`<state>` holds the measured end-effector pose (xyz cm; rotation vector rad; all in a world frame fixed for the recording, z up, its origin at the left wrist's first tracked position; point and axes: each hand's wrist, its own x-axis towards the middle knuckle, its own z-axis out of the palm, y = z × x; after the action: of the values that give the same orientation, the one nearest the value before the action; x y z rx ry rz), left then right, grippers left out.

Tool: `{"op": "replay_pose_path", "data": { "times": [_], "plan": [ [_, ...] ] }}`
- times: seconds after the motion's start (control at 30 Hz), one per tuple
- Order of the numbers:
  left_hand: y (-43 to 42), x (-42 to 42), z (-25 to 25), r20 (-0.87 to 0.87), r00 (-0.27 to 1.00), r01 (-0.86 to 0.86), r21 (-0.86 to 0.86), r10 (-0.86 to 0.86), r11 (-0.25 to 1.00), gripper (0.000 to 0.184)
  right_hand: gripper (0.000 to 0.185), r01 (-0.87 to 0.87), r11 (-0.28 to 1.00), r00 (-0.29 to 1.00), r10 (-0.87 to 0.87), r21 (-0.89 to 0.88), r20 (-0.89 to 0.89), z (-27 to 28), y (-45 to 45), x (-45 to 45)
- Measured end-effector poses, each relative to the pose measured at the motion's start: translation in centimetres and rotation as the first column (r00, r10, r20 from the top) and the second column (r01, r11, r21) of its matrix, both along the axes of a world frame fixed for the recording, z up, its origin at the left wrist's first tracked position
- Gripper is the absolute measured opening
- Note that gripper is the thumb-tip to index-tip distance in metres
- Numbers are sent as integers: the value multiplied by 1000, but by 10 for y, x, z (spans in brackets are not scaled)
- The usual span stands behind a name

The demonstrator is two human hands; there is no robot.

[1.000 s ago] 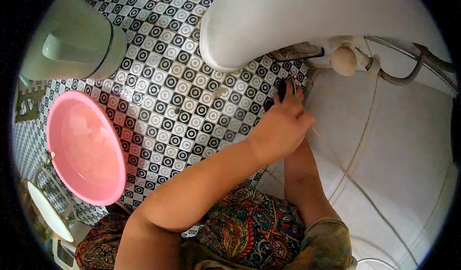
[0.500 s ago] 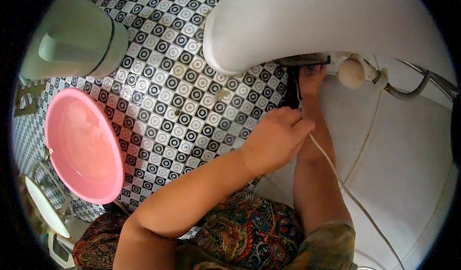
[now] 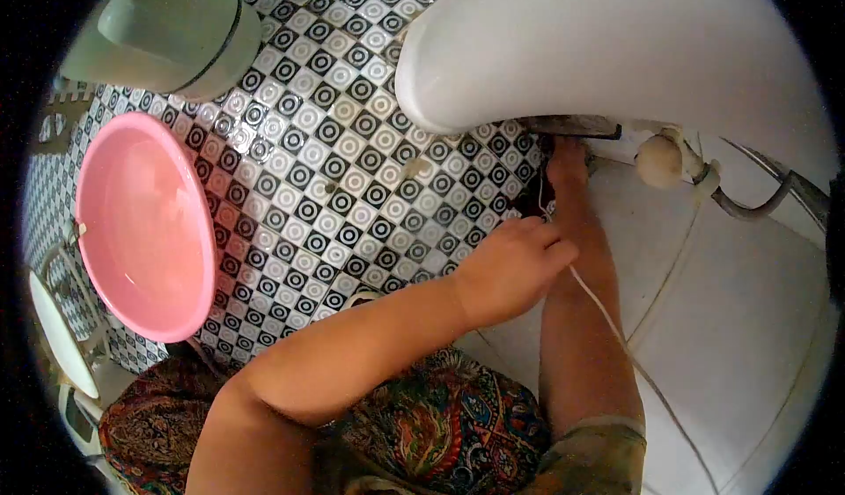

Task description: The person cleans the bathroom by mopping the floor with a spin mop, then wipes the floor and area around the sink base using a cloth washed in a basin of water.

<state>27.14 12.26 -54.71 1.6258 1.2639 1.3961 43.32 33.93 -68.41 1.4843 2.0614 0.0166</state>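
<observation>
My left hand [image 3: 515, 266] is closed around a thin white cord [image 3: 594, 297]. From its fingers the cord trails down to the right across my right forearm and over the pale tiles, and a short length leads up past the fingertips. Farther out, my right hand [image 3: 568, 162] reaches down to the foot of the wall, at the lower edge of a large white fixture [image 3: 607, 46]. Its fingers are blurred and partly hidden there. A dark object or gap [image 3: 532, 198] lies beside the right wrist, its kind unclear. Close by, a dark strip [image 3: 576, 127] runs under the fixture's edge.
Right of my right hand, a round beige fitting [image 3: 658, 162] joins a grey curved pipe [image 3: 753, 206] at the wall. At left are a pink basin [image 3: 145, 231] holding liquid, a pale green bin-like container [image 3: 163, 33] and a white oval object [image 3: 63, 335]. Patterned tiles [image 3: 352, 178] cover the floor.
The view has shifted slightly. My right hand's fingers, seen spread earlier, are now less distinct by the fixture's edge. My left hand keeps its hold on the cord.
</observation>
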Motion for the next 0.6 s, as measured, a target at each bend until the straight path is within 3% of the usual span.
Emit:
{"op": "replay_pose_path", "data": {
  "times": [0.17, 0.43, 0.53, 0.6],
  "plan": [
    [-2, -5, 2, -36, 999, -9, -19, 9, 1000, 21, 53, 84, 995, 992, -79, -46, 103, 1, 5, 20],
    [-8, -5, 6, -22, 1000, 16, -14, -16, 1000, 24, 51, 104, 963, 978, -55, -247, 199, 21, -32, 68],
    [-12, -5, 3, 3, 999, 45, -49, -45, 998, 25, 51, 95, 948, 992, -64, -305, 109, 45, -19, 69],
    [-15, -5, 1, 1, 1000, 28, -61, -28, 998, 25, 51, 174, 950, 983, -182, -260, -6, 73, -6, 57]
  ]
}}
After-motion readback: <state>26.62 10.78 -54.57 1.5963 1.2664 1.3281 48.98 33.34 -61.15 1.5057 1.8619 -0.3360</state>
